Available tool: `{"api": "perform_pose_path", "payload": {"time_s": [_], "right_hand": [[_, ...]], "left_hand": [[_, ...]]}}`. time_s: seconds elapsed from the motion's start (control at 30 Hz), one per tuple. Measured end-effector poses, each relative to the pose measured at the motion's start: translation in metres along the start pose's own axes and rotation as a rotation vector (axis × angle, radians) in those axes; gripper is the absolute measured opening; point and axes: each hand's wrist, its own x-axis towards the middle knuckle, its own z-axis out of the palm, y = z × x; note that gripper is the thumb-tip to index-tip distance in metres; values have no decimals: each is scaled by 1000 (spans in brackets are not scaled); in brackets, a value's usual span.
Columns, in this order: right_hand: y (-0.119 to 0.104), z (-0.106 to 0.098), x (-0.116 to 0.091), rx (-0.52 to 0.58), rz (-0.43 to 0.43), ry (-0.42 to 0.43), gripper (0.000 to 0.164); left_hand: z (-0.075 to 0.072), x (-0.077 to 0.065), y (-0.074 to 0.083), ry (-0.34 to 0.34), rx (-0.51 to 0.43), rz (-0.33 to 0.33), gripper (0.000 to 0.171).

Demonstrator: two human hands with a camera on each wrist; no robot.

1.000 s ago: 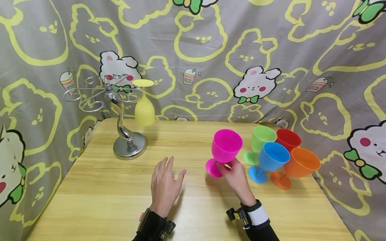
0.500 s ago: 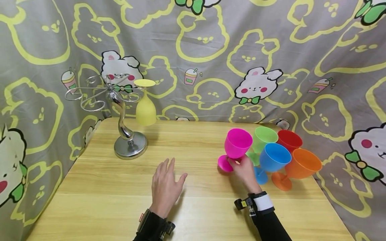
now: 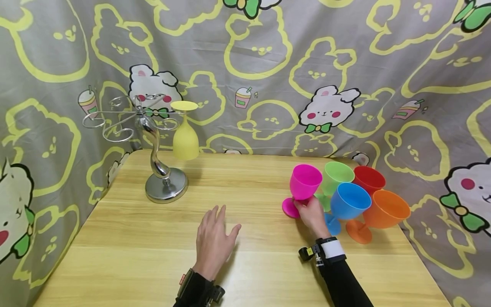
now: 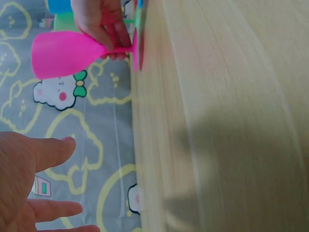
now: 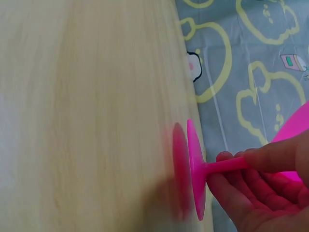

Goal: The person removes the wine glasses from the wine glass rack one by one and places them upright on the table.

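Note:
My right hand [image 3: 312,214] pinches the stem of a bright pink goblet [image 3: 305,181], bowl upward, at the left side of a group of goblets. In the right wrist view the thumb and fingers hold the stem [image 5: 227,165] just above the round foot [image 5: 195,169], whose reflection shows on the tabletop. My left hand [image 3: 215,243] holds nothing, fingers spread over the middle of the table. A yellow goblet [image 3: 186,138] hangs upside down by its foot from a chrome rack [image 3: 156,164] at the back left.
Green [image 3: 338,175], red [image 3: 369,179], blue [image 3: 350,201] and orange [image 3: 386,209] goblets stand upright, close together, at the right. The wooden table [image 3: 153,256] ends at a patterned curtain [image 3: 268,55] behind and at both sides.
The right hand has carried the pink goblet to the right, up beside the green and blue goblets. The left hand has shifted only slightly.

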Motion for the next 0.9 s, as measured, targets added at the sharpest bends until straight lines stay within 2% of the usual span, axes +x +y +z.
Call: {"api": "perform_pose_path", "payload": {"time_s": [0.33, 0.73, 0.9], "right_hand": [[7, 0, 8, 13, 67, -9, 32], [12, 0, 12, 53, 63, 1, 33], [12, -1, 13, 37, 59, 6, 33]], "left_hand": [[0, 0, 0, 7, 13, 17, 71], [0, 0, 0, 14, 18, 31, 71], [0, 1, 0, 24, 18, 37, 70]]}}
